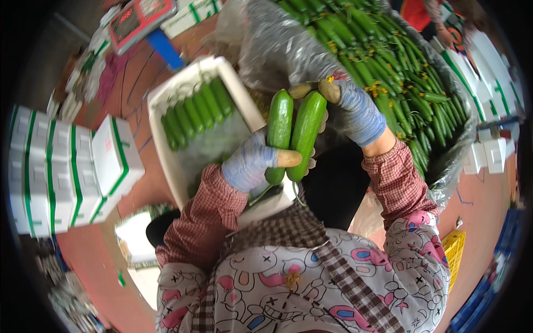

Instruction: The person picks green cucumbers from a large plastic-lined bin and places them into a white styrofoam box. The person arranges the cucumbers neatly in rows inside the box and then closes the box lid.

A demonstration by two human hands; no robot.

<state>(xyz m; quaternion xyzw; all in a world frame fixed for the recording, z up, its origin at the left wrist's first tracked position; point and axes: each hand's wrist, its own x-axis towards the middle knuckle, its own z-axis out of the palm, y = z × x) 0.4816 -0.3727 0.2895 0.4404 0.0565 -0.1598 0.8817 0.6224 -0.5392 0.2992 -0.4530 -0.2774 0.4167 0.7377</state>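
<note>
My left hand (260, 160), in a blue knit glove with worn tan fingertips, grips two green cucumbers side by side, its thumb across their lower part. The first cucumber (280, 125) and the second cucumber (309, 129) both have thin stems at the lower end. My right hand (345, 102), gloved alike, is at the top of the pair, thumb and a finger near the tips, with a small yellow blossom beside them. Left of the hands, a white foam box (162, 166) holds a row of cucumbers (200, 108). Its near part is partly hidden by my left arm.
A large plastic-lined container of cucumbers (374, 62) stands at the upper right, clear plastic sheeting (270, 45) at its side. Stacked foam boxes (62, 175) are at left, a red scale (139, 21) at top left. Another person's hand (447, 39) is at the upper right, near foam boxes.
</note>
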